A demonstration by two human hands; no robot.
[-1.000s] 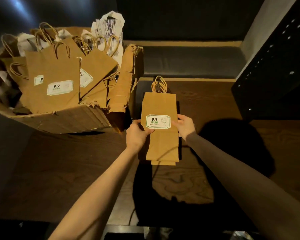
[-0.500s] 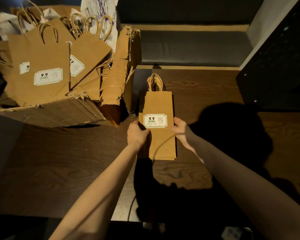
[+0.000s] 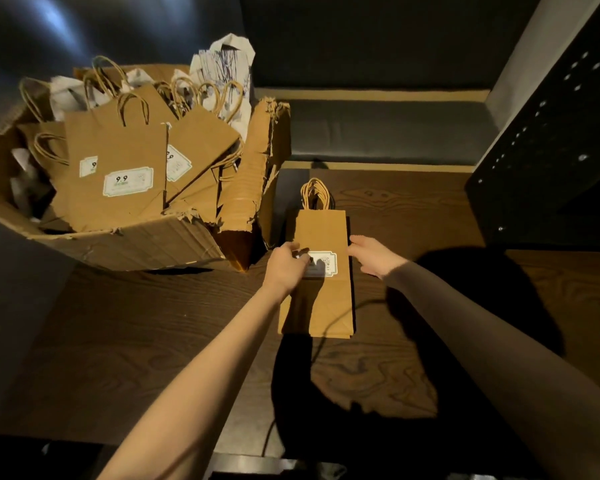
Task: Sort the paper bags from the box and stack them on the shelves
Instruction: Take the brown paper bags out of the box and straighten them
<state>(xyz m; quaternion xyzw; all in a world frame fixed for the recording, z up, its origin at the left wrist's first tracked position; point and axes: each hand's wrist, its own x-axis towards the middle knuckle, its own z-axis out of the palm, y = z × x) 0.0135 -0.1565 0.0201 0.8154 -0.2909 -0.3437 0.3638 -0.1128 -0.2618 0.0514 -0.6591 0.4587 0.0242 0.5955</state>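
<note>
front brown bag [image 3: 115, 174] in the box [image 3: 136, 244]: white label w/ green border [image 3: 128, 181], reads "9.9"; smaller print under it too small to read. bag behind it at left: label corner [image 3: 88, 166] shows a single "9", rest hidden. tilted bag to the right [image 3: 201, 147]: label [image 3: 178, 163] shows part of "9", rest unreadable. flat bag on the table [image 3: 321, 237]: same kind of label [image 3: 323, 264], partly under the left hand [image 3: 286, 268], text blurred, can't read.
</note>
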